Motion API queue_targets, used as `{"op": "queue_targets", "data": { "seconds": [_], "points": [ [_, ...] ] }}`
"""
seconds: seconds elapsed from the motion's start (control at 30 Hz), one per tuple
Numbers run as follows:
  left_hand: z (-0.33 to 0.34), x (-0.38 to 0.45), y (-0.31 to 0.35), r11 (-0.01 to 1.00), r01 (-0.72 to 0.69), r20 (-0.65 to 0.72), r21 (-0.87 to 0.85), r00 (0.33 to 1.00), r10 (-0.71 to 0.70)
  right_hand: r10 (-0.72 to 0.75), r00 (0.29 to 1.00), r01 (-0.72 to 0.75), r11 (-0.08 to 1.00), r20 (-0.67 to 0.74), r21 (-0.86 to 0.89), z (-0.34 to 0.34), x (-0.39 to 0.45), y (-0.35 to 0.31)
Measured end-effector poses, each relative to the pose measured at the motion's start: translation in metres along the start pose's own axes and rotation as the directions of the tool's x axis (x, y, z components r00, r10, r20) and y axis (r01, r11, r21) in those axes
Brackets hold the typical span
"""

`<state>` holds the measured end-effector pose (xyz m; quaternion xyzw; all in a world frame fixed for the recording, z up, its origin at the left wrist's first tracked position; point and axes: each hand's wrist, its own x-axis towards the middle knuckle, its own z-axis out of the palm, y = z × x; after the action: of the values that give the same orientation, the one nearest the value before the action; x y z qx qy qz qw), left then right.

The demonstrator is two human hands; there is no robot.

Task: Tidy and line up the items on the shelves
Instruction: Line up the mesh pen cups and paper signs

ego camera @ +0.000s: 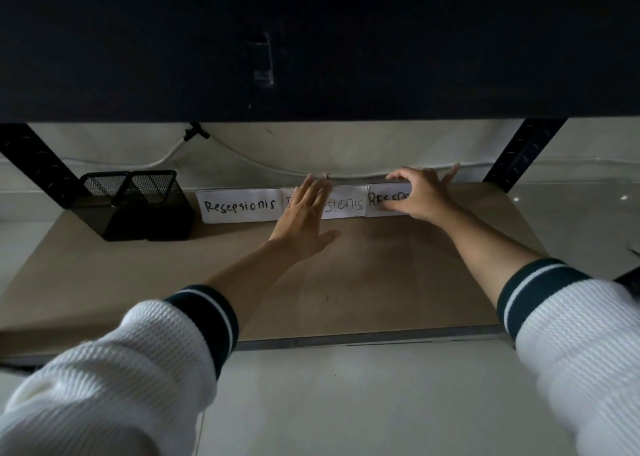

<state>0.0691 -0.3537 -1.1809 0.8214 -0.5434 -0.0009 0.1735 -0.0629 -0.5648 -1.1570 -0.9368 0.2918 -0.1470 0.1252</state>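
I am curling my right hand (420,195) around the right sign (388,199), thumb at its near face and fingers over its top edge, while my left hand (304,213) is lying flat with straight fingers against the middle sign (343,206). Both are standing at the far edge of the shelf board (311,282), touching end to end, with the left sign (239,206) just beside them in the same row. To do this well, I judge I should be easing the right sign snug against its neighbour, keeping the near faces flush and steadying the middle one so it is not tipping backward. Further left, two black mesh holders (138,206) are sitting side by side, touching. The board is tan and scuffed, under a dark upper shelf (311,57); a white cable (242,157) is running along the pale wall behind, between black perforated uprights (523,154), above a pale floor (346,403).
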Motion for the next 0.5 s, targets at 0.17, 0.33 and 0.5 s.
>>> {"op": "queue_targets", "data": {
  "seconds": [0.17, 0.33, 0.5],
  "points": [
    [-0.002, -0.011, 0.002, 0.999, -0.038, -0.008, 0.020, 0.999, 0.038, -0.039, 0.997, 0.036, 0.998, -0.060, -0.055, 0.002, -0.008, -0.007],
    [-0.014, -0.029, -0.002, 0.999, -0.016, 0.021, 0.028, 1.000, 0.016, -0.081, 0.974, 0.084, 0.996, -0.210, 0.003, 0.007, -0.027, -0.028],
    [-0.041, -0.057, -0.011, 0.996, 0.045, 0.068, 0.075, 0.996, -0.050, -0.202, 0.971, 0.199, 0.979, -0.129, -0.032, 0.002, -0.053, -0.072]
  ]
}}
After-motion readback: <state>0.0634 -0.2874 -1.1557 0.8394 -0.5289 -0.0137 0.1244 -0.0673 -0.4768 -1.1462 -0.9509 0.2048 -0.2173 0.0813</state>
